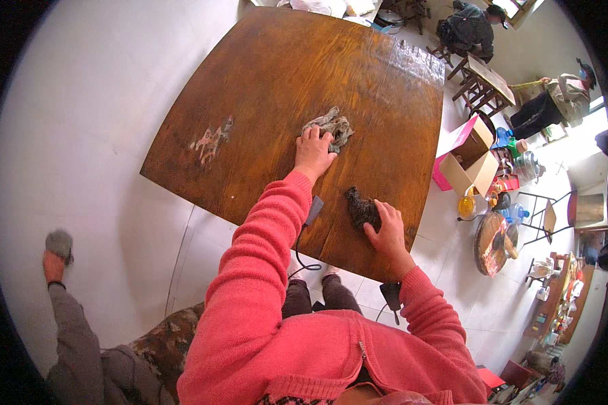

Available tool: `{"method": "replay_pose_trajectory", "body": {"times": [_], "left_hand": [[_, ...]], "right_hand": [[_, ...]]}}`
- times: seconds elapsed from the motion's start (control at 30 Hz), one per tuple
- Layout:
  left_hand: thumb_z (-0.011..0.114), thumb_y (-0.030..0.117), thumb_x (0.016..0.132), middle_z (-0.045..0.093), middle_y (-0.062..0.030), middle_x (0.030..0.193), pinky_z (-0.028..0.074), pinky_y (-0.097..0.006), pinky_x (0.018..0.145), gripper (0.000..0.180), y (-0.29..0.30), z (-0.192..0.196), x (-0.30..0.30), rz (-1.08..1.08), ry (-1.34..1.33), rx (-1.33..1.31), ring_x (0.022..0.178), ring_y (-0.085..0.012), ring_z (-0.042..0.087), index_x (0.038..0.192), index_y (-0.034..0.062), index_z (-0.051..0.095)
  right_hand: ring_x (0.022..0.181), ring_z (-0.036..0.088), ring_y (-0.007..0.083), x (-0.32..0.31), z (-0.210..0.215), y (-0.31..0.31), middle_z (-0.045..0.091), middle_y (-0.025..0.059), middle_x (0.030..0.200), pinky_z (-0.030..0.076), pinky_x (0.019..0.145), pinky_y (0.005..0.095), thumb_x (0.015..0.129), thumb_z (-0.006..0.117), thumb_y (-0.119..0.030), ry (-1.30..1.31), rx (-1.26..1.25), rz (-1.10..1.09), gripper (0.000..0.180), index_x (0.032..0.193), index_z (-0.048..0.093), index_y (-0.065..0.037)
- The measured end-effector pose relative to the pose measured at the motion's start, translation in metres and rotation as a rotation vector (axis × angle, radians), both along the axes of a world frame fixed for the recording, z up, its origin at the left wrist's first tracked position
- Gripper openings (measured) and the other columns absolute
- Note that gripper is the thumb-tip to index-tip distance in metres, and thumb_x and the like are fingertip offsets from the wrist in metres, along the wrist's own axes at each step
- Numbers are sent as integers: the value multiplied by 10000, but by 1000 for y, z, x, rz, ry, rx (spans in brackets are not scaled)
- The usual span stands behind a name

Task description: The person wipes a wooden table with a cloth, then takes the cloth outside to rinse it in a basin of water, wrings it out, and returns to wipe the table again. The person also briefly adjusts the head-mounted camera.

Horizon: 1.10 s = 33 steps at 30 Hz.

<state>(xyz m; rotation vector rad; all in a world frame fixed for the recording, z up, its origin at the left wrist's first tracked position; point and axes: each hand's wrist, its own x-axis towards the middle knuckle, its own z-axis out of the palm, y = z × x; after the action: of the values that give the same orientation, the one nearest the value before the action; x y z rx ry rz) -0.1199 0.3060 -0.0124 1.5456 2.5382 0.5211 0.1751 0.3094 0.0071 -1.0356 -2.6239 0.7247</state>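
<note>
A brown wooden tabletop [270, 88] spreads out before me, with a pale worn patch on its left part. My left hand [312, 152] presses a crumpled grey rag [336, 127] against the wood, its fingers bent over the near side of the cloth. Closer to the front right edge, my right hand [390, 236] grips a dark, fuzzy scouring pad [362, 209] from its right side. Thumb and fingers lie along the pad, which rests on the tabletop.
A pink cardboard box [467, 154] stands open on the floor at the right, near bottles and a round wooden block [492, 244]. Two people [471, 30] are at the far right. Another person's leg [74, 331] reaches in at the lower left. Two black devices with cables hang by my wrists.
</note>
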Motion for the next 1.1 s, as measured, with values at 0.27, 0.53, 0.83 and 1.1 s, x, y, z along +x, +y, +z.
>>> {"method": "replay_pose_trajectory", "body": {"times": [0.27, 0.53, 0.83, 1.1], "left_hand": [[696, 147, 677, 593, -181, 947, 454, -477, 822, 257, -24, 29, -56, 131, 71, 520, 924, -385, 556, 888, 42, 595], [577, 662, 855, 58, -136, 1628, 241, -666, 1084, 799, -16, 23, -106, 170, -200, -284, 1485, -404, 50, 1521, 328, 288], [516, 477, 966, 57, -41, 1628, 242, -679, 1079, 579, 5, -11, -164, 137, 168, -348, 1471, -371, 95, 1492, 317, 334], [567, 402, 950, 316, -102, 1504, 299, -590, 1072, 470, -64, -40, -158, -88, 213, -15, 1379, -399, 269, 1365, 186, 521]], "right_hand": [[1178, 514, 411, -6, 4, 36, 486, 233, 1283, 457, 997, 452, 787, 737, -188, 136, -329, 9, 634, 1364, 487, -109], [1311, 402, 388, 23, -3, 86, 438, 195, 1423, 362, 1062, 493, 892, 660, -363, 5, 133, -282, 565, 1375, 512, -111], [1390, 326, 331, 14, -43, 65, 362, 162, 1500, 249, 1143, 500, 912, 585, -339, -187, 374, -394, 557, 1410, 465, -118], [1398, 323, 324, 9, -37, 65, 366, 144, 1503, 241, 1147, 516, 911, 583, -333, -205, 337, -423, 564, 1421, 449, -135]]}}
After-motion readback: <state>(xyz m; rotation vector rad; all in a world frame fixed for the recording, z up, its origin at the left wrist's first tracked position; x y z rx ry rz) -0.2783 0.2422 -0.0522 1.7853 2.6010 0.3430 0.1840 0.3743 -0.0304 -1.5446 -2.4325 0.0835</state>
